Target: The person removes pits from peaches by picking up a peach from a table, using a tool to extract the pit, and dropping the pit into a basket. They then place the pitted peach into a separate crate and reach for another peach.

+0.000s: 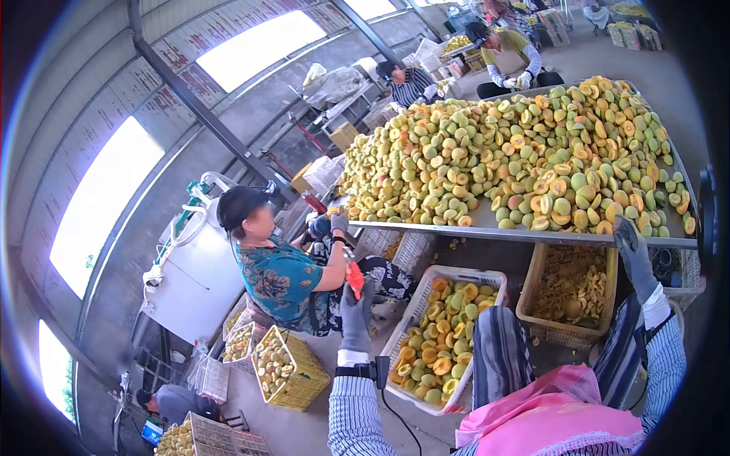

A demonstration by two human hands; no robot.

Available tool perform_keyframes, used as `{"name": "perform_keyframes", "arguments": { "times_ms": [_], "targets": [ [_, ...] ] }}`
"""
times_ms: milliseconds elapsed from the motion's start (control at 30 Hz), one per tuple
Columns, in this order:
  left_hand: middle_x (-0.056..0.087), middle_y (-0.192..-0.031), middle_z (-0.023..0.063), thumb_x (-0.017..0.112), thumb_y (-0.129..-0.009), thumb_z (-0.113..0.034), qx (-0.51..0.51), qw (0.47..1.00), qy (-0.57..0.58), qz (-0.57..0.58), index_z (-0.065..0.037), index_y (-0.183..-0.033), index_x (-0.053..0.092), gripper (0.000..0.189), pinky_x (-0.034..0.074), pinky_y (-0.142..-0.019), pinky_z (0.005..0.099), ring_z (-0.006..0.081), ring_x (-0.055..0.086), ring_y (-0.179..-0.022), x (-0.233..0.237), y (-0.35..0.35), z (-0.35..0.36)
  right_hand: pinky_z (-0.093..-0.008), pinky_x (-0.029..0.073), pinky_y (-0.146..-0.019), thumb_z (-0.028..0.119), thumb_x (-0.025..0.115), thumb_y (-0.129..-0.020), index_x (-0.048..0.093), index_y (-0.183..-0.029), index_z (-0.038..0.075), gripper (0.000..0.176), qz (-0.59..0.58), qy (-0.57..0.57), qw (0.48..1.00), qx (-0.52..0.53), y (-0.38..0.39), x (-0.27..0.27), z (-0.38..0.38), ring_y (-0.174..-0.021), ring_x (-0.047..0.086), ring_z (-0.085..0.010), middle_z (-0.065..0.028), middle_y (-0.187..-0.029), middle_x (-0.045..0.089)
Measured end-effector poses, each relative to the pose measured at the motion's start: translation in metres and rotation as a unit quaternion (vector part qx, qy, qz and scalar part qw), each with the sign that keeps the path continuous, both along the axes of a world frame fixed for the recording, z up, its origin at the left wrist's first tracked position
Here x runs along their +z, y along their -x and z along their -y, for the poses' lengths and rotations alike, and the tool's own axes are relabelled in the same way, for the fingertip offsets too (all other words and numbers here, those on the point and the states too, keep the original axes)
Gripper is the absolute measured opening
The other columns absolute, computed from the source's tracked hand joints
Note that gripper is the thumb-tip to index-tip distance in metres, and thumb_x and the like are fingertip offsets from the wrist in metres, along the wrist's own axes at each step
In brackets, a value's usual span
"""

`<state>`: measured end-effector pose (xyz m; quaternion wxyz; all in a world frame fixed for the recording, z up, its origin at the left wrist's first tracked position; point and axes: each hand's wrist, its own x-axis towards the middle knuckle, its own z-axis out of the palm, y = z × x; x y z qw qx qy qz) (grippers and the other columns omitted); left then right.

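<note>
My gloved left hand [356, 315] is wrapped round red-handled pliers [354, 278], whose metal head points up, away from me. My right hand [630, 247], in a grey glove, reaches over the front edge of the metal table [487, 230]. Its fingers are stretched out, with the tips right at the nearest fruit. A large heap of yellow-green peaches [456, 152], many of them cut in halves with orange flesh showing, covers the table. Between my hands, below the table, a white crate [498, 281] holds peach halves [441, 334].
A tan crate [526, 304] with brown-yellow scraps stands under the table edge, before my knees. At left a co-worker [281, 266] sits close to my left hand, by a yellow crate [304, 372] of fruit. Two more people [509, 57] work across the table.
</note>
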<state>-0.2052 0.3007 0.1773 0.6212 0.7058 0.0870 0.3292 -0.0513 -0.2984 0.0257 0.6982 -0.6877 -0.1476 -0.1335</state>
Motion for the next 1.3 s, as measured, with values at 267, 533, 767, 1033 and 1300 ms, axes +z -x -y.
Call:
{"name": "perform_keyframes", "arguments": {
  "times_ms": [267, 533, 767, 1033, 1300],
  "targets": [
    [0.066, -0.102, 0.0026, 0.068, -0.094, -0.016, -0.139, 0.988, -0.007, -0.064, -0.002, -0.12, 0.058, 0.031, 0.053, -0.068, 0.0255, 0.0112, 0.064, -0.074, -0.061, 0.005, 0.074, -0.0245, 0.046, -0.092, 0.002, 0.063, -0.091, 0.053, -0.131, -0.003, 0.041, 0.023, 0.141, 0.989, 0.039, 0.062, 0.029, -0.051, -0.099, 0.06, -0.0121, -0.0089, -0.113, 0.066],
    [0.066, -0.114, 0.0051, 0.067, -0.096, -0.019, -0.361, 0.905, -0.166, -0.155, 0.0, -0.126, 0.057, 0.037, 0.05, -0.089, 0.0273, 0.0112, 0.061, -0.102, -0.058, -0.036, 0.179, -0.0355, 0.041, -0.106, 0.028, 0.075, -0.087, 0.05, -0.136, 0.003, 0.061, 0.107, 0.195, 0.962, 0.157, 0.093, 0.073, -0.163, -0.122, 0.052, -0.0192, -0.014, -0.132, 0.056],
    [0.07, -0.109, 0.0099, 0.07, -0.092, -0.02, -0.474, 0.821, -0.227, -0.224, 0.001, -0.12, 0.06, 0.036, 0.051, -0.09, 0.0301, 0.0151, 0.064, -0.102, -0.114, -0.089, 0.215, -0.0304, 0.048, -0.098, 0.013, 0.074, -0.089, 0.053, -0.132, 0.002, 0.049, -0.123, -0.177, 0.943, 0.254, 0.053, 0.021, -0.203, -0.107, 0.06, -0.0135, -0.0051, -0.118, 0.064],
    [0.068, -0.108, 0.0073, 0.066, -0.097, -0.021, -0.457, 0.846, -0.07, -0.264, 0.0, -0.13, 0.056, 0.04, 0.052, -0.083, 0.0266, 0.0136, 0.066, -0.093, -0.224, -0.125, 0.23, -0.0427, 0.052, -0.078, 0.025, 0.072, -0.081, 0.061, -0.102, 0.004, 0.032, -0.027, 0.326, 0.926, -0.188, -0.051, 0.015, -0.08, -0.087, 0.065, -0.0363, -0.0175, -0.092, 0.067],
    [0.067, -0.118, 0.0075, 0.065, -0.097, -0.026, -0.434, 0.87, -0.044, -0.229, -0.006, -0.133, 0.057, 0.042, 0.051, -0.088, 0.0277, 0.0151, 0.065, -0.1, -0.227, -0.17, 0.245, -0.046, 0.052, -0.079, 0.026, 0.073, -0.081, 0.053, -0.125, 0.006, 0.051, -0.063, 0.403, 0.88, -0.243, -0.131, -0.023, -0.065, -0.093, 0.065, -0.0403, -0.0213, -0.098, 0.067]
  ]
}}
